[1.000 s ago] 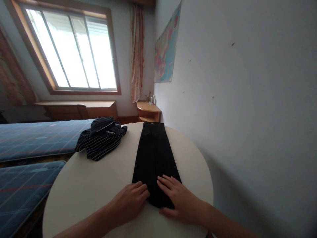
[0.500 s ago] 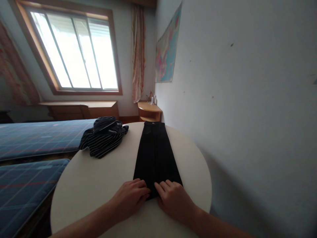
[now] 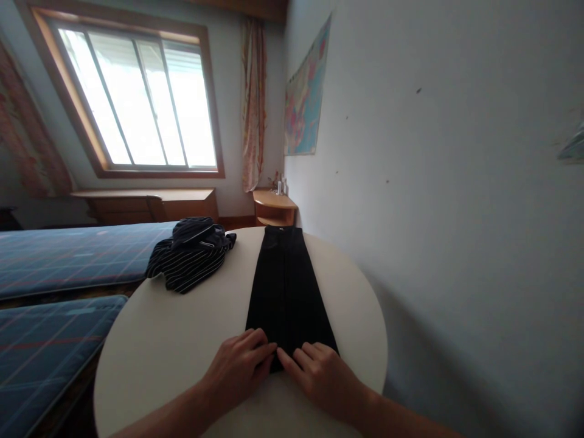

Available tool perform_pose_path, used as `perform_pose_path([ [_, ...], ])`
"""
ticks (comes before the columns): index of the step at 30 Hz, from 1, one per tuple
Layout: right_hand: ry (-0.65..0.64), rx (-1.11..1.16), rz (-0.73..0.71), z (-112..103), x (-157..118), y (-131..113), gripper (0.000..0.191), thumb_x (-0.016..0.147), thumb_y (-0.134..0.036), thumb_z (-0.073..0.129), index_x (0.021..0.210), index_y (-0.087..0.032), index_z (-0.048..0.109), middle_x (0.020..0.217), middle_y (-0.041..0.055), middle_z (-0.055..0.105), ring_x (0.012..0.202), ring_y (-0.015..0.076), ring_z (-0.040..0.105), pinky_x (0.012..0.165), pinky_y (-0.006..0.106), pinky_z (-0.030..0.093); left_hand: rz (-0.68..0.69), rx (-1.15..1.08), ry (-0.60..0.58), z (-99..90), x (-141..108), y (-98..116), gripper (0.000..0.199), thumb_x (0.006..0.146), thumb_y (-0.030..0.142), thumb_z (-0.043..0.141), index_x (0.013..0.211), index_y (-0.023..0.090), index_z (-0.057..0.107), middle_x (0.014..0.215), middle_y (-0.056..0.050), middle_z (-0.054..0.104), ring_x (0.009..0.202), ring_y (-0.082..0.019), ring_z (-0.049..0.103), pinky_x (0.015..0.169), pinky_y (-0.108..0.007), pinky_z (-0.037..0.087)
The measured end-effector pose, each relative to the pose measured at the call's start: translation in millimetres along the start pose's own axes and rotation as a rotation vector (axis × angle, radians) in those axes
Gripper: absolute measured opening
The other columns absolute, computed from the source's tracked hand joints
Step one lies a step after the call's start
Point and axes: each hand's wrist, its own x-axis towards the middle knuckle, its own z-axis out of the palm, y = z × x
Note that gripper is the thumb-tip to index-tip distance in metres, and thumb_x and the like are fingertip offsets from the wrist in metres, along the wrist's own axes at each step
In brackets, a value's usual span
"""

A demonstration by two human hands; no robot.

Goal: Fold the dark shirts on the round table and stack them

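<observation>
Head view, nearest: the left hand (image 3: 241, 360) and the right hand (image 3: 322, 374) rest at the near end of a black garment (image 3: 285, 292), their inner fingertips almost meeting. Fingers are bent on both, the right index reaching out straighter than its neighbours. How far each grip closes, and whether either pinches the cloth, I cannot tell, since the backs of the hands hide it; both do touch the garment.

The garment lies flat and lengthwise on a round, pale surface (image 3: 173, 340), narrower at its far end, with a crease or seam running down its middle. Inside the far edge sits a small whitish mark (image 3: 281, 229), perhaps a label, too small to read.

Left of it, well apart, a dark striped garment (image 3: 191, 258) is heaped at the surface's edge. Beyond that side are two blue plaid mattresses (image 3: 91, 249).

Farther back stand a wooden desk (image 3: 182, 194) and a corner shelf (image 3: 274, 199) with small bottles (image 3: 280, 187) on top. Behind them are a bright window (image 3: 146, 103) and patterned curtains (image 3: 254, 109). On the right wall (image 3: 438, 182) hangs a coloured map (image 3: 308, 97), its lettering illegible.
</observation>
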Motion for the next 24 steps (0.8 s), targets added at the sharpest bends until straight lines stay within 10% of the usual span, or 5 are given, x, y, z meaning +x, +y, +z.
perform_pose_path([
  [8,-0.009,0.071,0.052,5,1,0,0.008,0.093,-0.013,0.056,0.098,-0.017,0.061,0.082,0.0037,0.066,0.072,0.0191,0.059,0.061,0.031,0.039,0.053,-0.03,-0.234,-9.7,-3,3,0.03,0.084,0.028,0.066,0.114,0.025,0.063,0.1,-0.004,0.067,0.091,-0.022,0.062,0.079,-0.034,0.054],
  [15,0.002,0.371,0.341,-11,13,16,0.012,0.09,-0.018,0.058,0.101,-0.021,0.064,0.092,0.0027,0.068,0.085,0.0187,0.062,0.075,0.03,0.045,0.013,-0.054,-0.103,-11.3,-7,-18,0.051,0.078,0.005,0.048,0.125,0.023,0.054,0.12,-0.007,0.068,0.107,-0.023,0.065,0.091,-0.039,0.054],
  [24,-0.209,0.501,0.391,-3,-5,30,0.068,0.073,-0.004,0.052,0.14,-0.017,0.05,0.127,0.0109,0.062,0.115,0.0258,0.056,0.1,0.042,0.046,0.009,-0.215,-0.176,-25.4,-5,-46,0.043,0.088,0.007,0.043,0.123,0.026,0.059,0.124,-0.004,0.07,0.111,-0.019,0.067,0.097,-0.036,0.053],
])
